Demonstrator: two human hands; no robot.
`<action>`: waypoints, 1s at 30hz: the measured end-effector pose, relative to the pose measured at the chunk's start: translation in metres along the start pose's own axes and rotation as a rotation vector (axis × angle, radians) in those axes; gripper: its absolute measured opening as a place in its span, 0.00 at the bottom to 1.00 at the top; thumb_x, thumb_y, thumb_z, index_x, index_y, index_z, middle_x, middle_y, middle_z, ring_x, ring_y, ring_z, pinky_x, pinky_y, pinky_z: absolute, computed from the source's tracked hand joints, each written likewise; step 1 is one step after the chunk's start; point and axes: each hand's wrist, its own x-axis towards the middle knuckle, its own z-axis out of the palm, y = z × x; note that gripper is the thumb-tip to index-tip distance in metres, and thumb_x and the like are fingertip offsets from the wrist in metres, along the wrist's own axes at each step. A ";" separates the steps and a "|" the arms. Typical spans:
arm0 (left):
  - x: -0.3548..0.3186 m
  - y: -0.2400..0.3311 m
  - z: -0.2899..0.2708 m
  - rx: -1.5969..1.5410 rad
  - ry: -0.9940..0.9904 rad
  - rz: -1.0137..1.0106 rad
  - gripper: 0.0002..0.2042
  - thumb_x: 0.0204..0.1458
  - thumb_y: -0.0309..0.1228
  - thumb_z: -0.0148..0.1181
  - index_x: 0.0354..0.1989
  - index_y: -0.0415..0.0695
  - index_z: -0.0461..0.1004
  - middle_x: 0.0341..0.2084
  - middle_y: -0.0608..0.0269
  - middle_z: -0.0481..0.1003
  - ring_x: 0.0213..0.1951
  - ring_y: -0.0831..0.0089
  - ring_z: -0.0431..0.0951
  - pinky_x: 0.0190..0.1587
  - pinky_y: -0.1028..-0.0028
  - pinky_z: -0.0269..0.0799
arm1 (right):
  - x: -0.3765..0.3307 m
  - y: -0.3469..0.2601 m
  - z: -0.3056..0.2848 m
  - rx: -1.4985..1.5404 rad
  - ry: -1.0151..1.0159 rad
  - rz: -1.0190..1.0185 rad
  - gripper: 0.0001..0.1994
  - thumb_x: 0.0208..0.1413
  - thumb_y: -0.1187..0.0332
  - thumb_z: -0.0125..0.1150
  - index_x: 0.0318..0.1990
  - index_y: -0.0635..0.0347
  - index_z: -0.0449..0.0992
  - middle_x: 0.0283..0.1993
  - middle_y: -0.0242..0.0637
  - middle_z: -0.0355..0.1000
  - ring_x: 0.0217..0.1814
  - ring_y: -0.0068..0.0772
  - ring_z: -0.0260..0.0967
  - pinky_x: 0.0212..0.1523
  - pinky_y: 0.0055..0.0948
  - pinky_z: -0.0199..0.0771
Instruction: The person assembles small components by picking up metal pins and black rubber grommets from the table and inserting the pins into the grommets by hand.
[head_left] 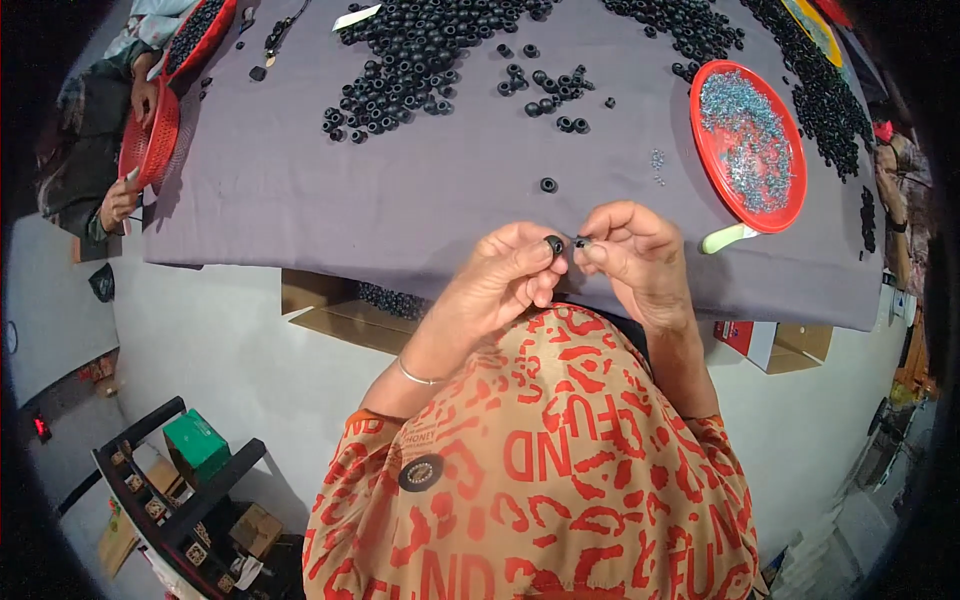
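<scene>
while the left hand [505, 262] pinches a black bead [555, 244], the right hand [642, 250] a dark piece [581, 242], slackening could drop either.

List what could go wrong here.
Slip: the left hand pinches a hollow black piece and the right hand a tiny dark part; either could drop.
Spill: a bump to the shallow red dish beside the right hand might scatter its small clear pieces.
Stray: the loose black ring just beyond the hands could get knocked.
</scene>
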 end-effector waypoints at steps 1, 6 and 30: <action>0.000 0.000 0.000 -0.011 -0.026 -0.001 0.06 0.52 0.25 0.54 0.35 0.35 0.71 0.27 0.57 0.74 0.24 0.77 0.76 0.25 0.81 0.78 | -0.001 0.001 0.001 -0.013 0.003 -0.009 0.08 0.47 0.81 0.58 0.36 0.68 0.70 0.30 0.38 0.70 0.31 0.23 0.68 0.32 0.20 0.69; -0.002 -0.002 0.000 0.008 -0.044 0.003 0.06 0.52 0.25 0.54 0.35 0.35 0.71 0.28 0.56 0.74 0.25 0.77 0.76 0.26 0.81 0.78 | -0.004 0.004 0.005 -0.073 0.022 -0.090 0.08 0.48 0.81 0.58 0.36 0.67 0.71 0.31 0.36 0.70 0.32 0.21 0.68 0.32 0.18 0.69; -0.007 -0.004 -0.004 0.045 0.010 0.011 0.07 0.51 0.26 0.55 0.36 0.36 0.72 0.27 0.56 0.74 0.23 0.77 0.76 0.24 0.80 0.77 | -0.007 0.004 0.012 -0.257 -0.065 -0.314 0.11 0.43 0.90 0.52 0.34 0.69 0.69 0.34 0.38 0.67 0.36 0.22 0.63 0.35 0.21 0.66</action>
